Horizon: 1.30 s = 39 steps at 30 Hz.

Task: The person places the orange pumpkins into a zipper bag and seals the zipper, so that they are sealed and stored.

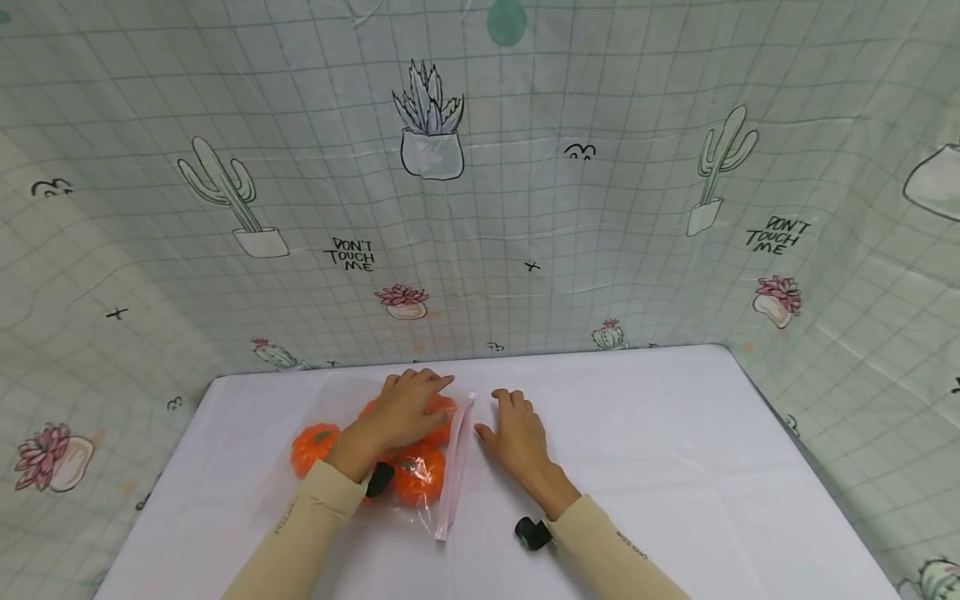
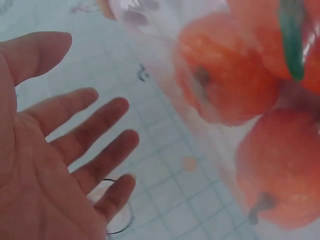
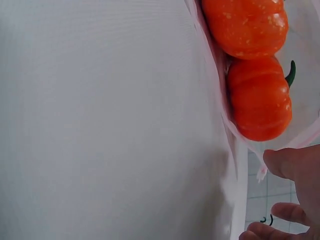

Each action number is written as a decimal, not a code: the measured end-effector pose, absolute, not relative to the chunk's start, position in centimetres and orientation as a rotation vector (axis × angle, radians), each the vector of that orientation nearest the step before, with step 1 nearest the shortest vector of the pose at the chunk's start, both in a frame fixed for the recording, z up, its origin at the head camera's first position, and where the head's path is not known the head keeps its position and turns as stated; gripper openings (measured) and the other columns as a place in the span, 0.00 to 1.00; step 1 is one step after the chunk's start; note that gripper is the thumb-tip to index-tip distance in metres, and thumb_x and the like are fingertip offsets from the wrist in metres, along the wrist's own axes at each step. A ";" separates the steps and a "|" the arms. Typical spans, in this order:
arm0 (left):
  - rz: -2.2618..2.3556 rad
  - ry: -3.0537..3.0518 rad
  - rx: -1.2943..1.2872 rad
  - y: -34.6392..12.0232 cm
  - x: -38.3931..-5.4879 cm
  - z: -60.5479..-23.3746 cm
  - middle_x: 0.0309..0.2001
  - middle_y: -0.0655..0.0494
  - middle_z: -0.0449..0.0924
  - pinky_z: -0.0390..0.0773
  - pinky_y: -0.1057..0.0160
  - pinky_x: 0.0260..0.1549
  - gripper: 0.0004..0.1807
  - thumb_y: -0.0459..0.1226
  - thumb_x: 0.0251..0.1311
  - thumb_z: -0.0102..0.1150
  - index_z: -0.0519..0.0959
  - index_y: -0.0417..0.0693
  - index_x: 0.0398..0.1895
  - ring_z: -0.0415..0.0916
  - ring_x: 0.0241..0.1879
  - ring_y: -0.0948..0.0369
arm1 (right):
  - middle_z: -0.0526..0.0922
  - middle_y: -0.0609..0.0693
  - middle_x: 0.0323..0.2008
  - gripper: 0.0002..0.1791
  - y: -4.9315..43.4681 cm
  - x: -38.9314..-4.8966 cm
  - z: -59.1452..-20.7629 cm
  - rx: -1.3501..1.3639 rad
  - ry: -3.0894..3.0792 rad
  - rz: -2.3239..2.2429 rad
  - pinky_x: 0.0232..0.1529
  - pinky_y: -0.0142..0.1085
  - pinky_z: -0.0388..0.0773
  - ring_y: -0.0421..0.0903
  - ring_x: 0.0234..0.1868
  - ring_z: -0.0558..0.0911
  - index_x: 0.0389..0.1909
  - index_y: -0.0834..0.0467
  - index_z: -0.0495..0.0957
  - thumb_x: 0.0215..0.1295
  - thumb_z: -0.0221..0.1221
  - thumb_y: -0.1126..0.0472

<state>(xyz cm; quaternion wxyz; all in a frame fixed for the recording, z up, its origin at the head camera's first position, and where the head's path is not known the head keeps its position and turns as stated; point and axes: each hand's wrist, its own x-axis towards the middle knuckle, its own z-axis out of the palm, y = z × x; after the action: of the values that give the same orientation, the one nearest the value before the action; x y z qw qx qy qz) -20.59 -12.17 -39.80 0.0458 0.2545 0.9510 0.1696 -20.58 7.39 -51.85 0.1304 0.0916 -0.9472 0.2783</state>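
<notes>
A clear plastic zip bag [image 1: 454,479] with a pink seal strip lies on the left half of the table, the strip facing right. Inside it are several small orange toy pumpkins [image 1: 420,479] with green stems. My left hand [image 1: 405,412] is over the bag in the head view, partly covering the pumpkins. Its fingers are spread and fairly straight in the left wrist view, with the bagged pumpkins [image 2: 225,75] beside them. Just right of the seal strip is my right hand [image 1: 519,433], fingers loosely bent and nothing in them. In the right wrist view its thumb [image 3: 282,162] overlaps the bag's corner.
A white cloth covers the table [image 1: 660,450]. Behind and on both sides hangs a gridded curtain [image 1: 525,200] printed with cacti and potted plants. A black wrist camera [image 1: 532,533] sits by the right sleeve, and another [image 1: 380,480] by the left wrist.
</notes>
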 end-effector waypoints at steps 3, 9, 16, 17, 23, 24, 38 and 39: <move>0.517 2.831 0.766 -12.2 -21.9 -40.0 0.65 0.39 0.79 0.68 0.37 0.63 0.27 0.39 0.72 0.60 0.76 0.37 0.71 0.73 0.64 0.40 | 0.80 0.64 0.49 0.30 7.6 -20.5 -51.8 0.274 -2.753 0.797 0.50 0.53 0.83 0.61 0.48 0.82 0.58 0.66 0.76 0.61 0.76 0.57; 0.558 2.691 0.694 -12.1 -24.2 -40.5 0.69 0.38 0.76 0.62 0.35 0.71 0.27 0.39 0.74 0.56 0.74 0.38 0.73 0.70 0.70 0.39 | 0.80 0.63 0.49 0.29 7.9 -20.3 -51.4 0.274 -2.762 0.807 0.50 0.52 0.83 0.60 0.48 0.82 0.58 0.66 0.77 0.61 0.76 0.57; 0.489 2.612 0.655 -11.2 -25.9 -40.5 0.67 0.41 0.78 0.59 0.35 0.74 0.28 0.40 0.76 0.54 0.72 0.38 0.75 0.70 0.71 0.41 | 0.81 0.63 0.49 0.28 8.2 -20.3 -51.2 0.261 -2.775 0.816 0.50 0.53 0.83 0.61 0.49 0.83 0.58 0.66 0.77 0.63 0.75 0.58; 0.472 2.608 0.655 -11.1 -26.1 -40.5 0.67 0.41 0.79 0.59 0.35 0.74 0.28 0.40 0.76 0.54 0.72 0.39 0.75 0.71 0.70 0.41 | 0.81 0.64 0.49 0.27 8.2 -20.3 -51.2 0.261 -2.773 0.820 0.50 0.53 0.83 0.61 0.49 0.83 0.58 0.66 0.77 0.63 0.74 0.58; 0.398 2.569 0.625 -10.3 -26.9 -40.6 0.68 0.42 0.79 0.53 0.35 0.77 0.27 0.40 0.78 0.53 0.72 0.40 0.75 0.70 0.72 0.44 | 0.81 0.65 0.50 0.25 8.3 -20.2 -51.2 0.259 -2.767 0.840 0.49 0.55 0.82 0.63 0.50 0.83 0.58 0.66 0.77 0.65 0.72 0.60; 0.391 2.564 0.619 -10.2 -27.1 -40.6 0.68 0.42 0.78 0.53 0.35 0.77 0.27 0.40 0.78 0.53 0.72 0.40 0.75 0.70 0.73 0.44 | 0.81 0.65 0.50 0.25 8.4 -20.2 -51.2 0.258 -2.767 0.840 0.49 0.55 0.81 0.63 0.50 0.83 0.58 0.66 0.78 0.65 0.72 0.61; 0.336 2.501 0.487 -9.0 -28.2 -41.6 0.75 0.44 0.72 0.51 0.34 0.77 0.26 0.40 0.79 0.48 0.73 0.46 0.76 0.64 0.77 0.43 | 0.84 0.63 0.47 0.18 8.2 -20.5 -51.0 0.284 -2.769 0.890 0.46 0.54 0.82 0.62 0.47 0.85 0.57 0.67 0.78 0.71 0.66 0.63; 0.331 2.510 0.504 -8.9 -28.3 -41.7 0.74 0.43 0.73 0.51 0.34 0.77 0.26 0.39 0.79 0.48 0.73 0.45 0.76 0.64 0.77 0.43 | 0.84 0.63 0.46 0.17 8.2 -20.5 -51.0 0.288 -2.764 0.913 0.45 0.54 0.83 0.61 0.46 0.85 0.56 0.67 0.78 0.71 0.65 0.63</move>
<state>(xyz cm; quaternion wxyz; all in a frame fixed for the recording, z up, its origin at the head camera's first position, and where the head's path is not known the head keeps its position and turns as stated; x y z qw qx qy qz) -28.35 -8.94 -41.73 0.2766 0.1876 0.9344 0.1232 -20.54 8.21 -50.97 0.1082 0.0978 -0.9394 0.3102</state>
